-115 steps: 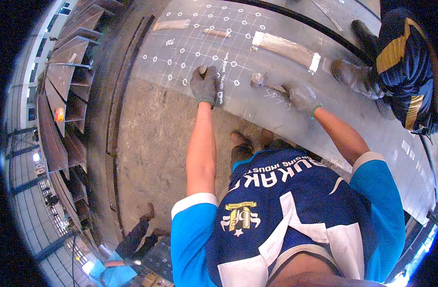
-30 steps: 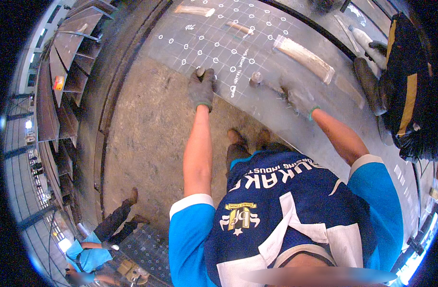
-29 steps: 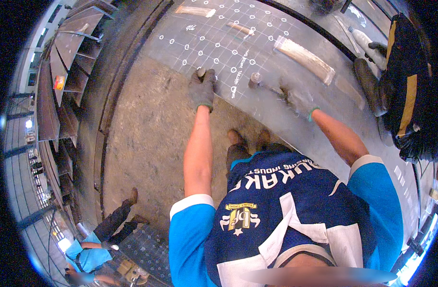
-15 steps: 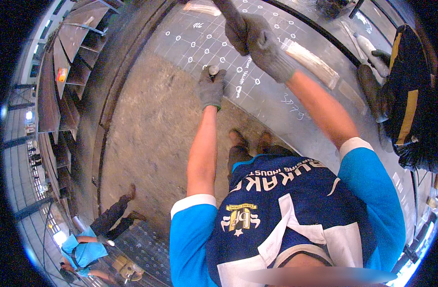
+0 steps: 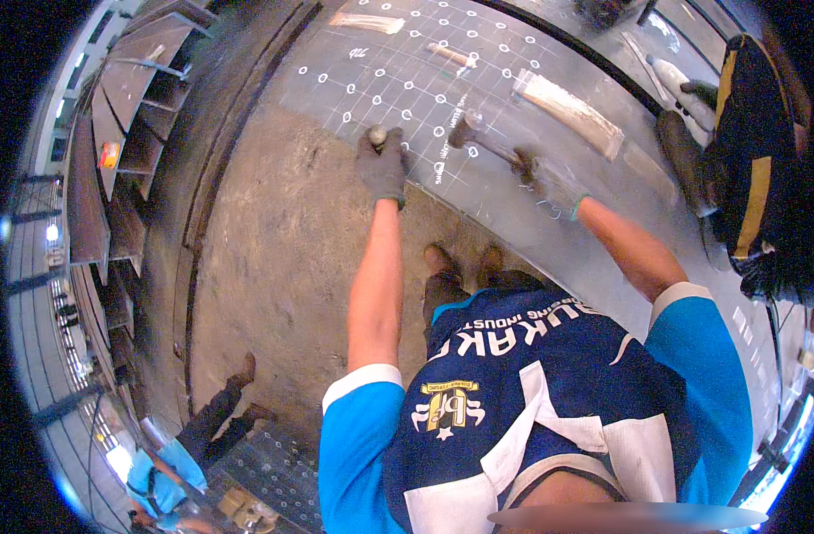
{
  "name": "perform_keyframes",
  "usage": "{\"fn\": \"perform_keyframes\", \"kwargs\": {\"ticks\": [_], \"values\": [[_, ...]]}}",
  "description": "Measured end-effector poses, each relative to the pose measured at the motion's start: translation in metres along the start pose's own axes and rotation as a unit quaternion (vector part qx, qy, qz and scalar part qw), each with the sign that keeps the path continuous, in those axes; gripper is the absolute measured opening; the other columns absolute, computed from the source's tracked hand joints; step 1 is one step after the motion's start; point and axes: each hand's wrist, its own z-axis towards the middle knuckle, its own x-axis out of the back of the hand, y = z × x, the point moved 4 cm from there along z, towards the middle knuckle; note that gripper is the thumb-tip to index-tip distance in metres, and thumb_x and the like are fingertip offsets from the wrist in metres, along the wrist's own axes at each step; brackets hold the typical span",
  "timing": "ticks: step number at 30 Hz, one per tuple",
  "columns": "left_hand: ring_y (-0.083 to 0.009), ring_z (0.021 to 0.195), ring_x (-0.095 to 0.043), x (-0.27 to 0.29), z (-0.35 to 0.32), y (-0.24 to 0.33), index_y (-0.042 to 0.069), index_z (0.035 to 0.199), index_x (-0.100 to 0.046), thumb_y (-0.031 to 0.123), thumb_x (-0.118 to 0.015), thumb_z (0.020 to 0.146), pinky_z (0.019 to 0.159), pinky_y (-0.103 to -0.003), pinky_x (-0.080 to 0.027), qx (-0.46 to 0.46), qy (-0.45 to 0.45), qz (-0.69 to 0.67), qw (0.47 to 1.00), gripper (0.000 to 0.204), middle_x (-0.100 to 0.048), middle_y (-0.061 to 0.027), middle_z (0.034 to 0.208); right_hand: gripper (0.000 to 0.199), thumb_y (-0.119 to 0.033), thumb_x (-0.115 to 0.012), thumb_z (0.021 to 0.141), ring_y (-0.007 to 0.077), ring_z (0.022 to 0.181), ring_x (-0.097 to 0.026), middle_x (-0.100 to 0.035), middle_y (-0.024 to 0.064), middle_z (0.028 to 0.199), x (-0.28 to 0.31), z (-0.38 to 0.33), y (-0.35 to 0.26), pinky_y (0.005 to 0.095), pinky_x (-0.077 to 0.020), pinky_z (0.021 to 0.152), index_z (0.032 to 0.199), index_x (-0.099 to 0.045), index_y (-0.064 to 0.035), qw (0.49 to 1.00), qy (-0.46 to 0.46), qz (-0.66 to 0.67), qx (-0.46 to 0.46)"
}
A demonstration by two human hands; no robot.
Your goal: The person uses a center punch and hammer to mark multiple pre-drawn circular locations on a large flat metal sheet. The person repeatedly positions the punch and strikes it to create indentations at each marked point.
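A large grey steel plate (image 5: 514,187), marked with a chalk grid and small white circles, lies on the floor in front of the person's feet. Near its closer edge the left hand (image 5: 382,169), in a grey glove, is closed around a short metal punch (image 5: 377,136) that stands upright, its rounded top showing just above the fist and its tip on the plate. To the right, well apart from the punch, the gloved right hand (image 5: 549,182) is wrapped tight around the handle of a hammer (image 5: 487,142). The hammer's head (image 5: 465,127) sits low over the plate, just beside a chalk circle, level with the punch. Further up the plate lie a long pale bar (image 5: 567,111) and shorter strips.
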Motion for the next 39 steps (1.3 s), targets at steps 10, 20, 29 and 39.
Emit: {"fn": "perform_keyframes", "kwargs": {"ticks": [10,20,29,39], "values": [[-0.0103,0.065,-0.059,-0.083,0.029,0.048,0.004,0.112,-0.066,0.017,-0.083,0.089,0.054,-0.029,-0.048,-0.033,-0.074,0.039,0.996,0.031,-0.066,-0.0013,0.083,0.025,-0.019,-0.059,0.093,0.0436,0.105,-0.068,-0.071,0.0227,0.112,0.007,-0.038,0.012,0.0533,-0.0506,0.090,0.113,-0.070,-0.0071,0.989,-0.056,-0.074,-0.114],[-0.0108,0.063,-0.061,-0.113,0.052,0.032,0.004,0.110,-0.065,0.014,-0.085,0.088,0.053,-0.029,-0.051,-0.016,-0.089,0.017,0.996,0.031,-0.067,-0.0021,0.084,0.027,-0.022,-0.057,0.095,0.0418,0.110,-0.066,-0.070,0.0191,0.115,-0.006,-0.042,0.022,0.0545,-0.0507,0.091,0.114,-0.071,-0.0094,0.994,-0.018,-0.014,-0.103],[-0.0114,0.062,-0.061,-0.114,0.055,0.025,0.002,0.107,-0.067,0.017,-0.084,0.088,0.053,-0.031,-0.051,-0.032,-0.089,0.036,0.995,0.031,-0.069,-0.0033,0.083,0.028,-0.021,-0.056,0.095,0.0424,0.110,-0.066,-0.071,0.0194,0.115,-0.011,-0.043,0.029,0.0552,-0.0507,0.091,0.115,-0.071,-0.0088,0.995,-0.020,-0.021,-0.095],[-0.0243,0.086,-0.073,-0.111,0.062,0.029,0.001,0.120,-0.070,0.030,-0.084,0.086,0.078,-0.039,-0.058,-0.153,-0.060,0.275,0.947,0.047,-0.077,-0.0133,0.097,0.028,-0.027,-0.054,0.103,0.0427,0.100,-0.069,-0.071,0.0237,0.107,-0.017,-0.017,0.036,0.0536,-0.0518,0.087,0.109,-0.069,-0.0046,0.993,-0.053,0.108,0.003]]}}
